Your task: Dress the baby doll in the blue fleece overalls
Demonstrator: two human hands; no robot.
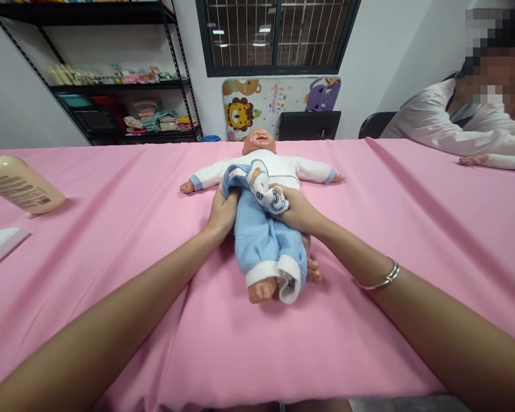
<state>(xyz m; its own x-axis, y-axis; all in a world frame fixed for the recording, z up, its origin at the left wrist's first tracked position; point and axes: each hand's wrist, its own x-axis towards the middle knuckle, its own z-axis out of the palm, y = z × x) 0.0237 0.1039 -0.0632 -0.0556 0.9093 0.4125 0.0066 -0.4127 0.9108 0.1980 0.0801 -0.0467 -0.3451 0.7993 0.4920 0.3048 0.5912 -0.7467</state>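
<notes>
A baby doll (261, 142) in a white long-sleeved top lies on its back on the pink cloth, arms spread and head away from me. Light blue baby pants (257, 229) with white cuffs lie over its legs. One doll foot comes out of the left cuff; the other foot shows beside the right cuff, outside it. My left hand (224, 213) is closed on the pants' waistband at the left. At the right, my right hand (298, 210) grips the bunched, print-patterned waist part, its fingertips partly hidden behind the fabric.
A lotion-like bottle (21, 183) and a white flat object (2, 243) are at the left on the pink-covered table (124, 229). A person (438, 114) in white sits at the far right, near another doll's arm (493, 162). Shelves (120, 86) and a black chair (309, 125) stand behind.
</notes>
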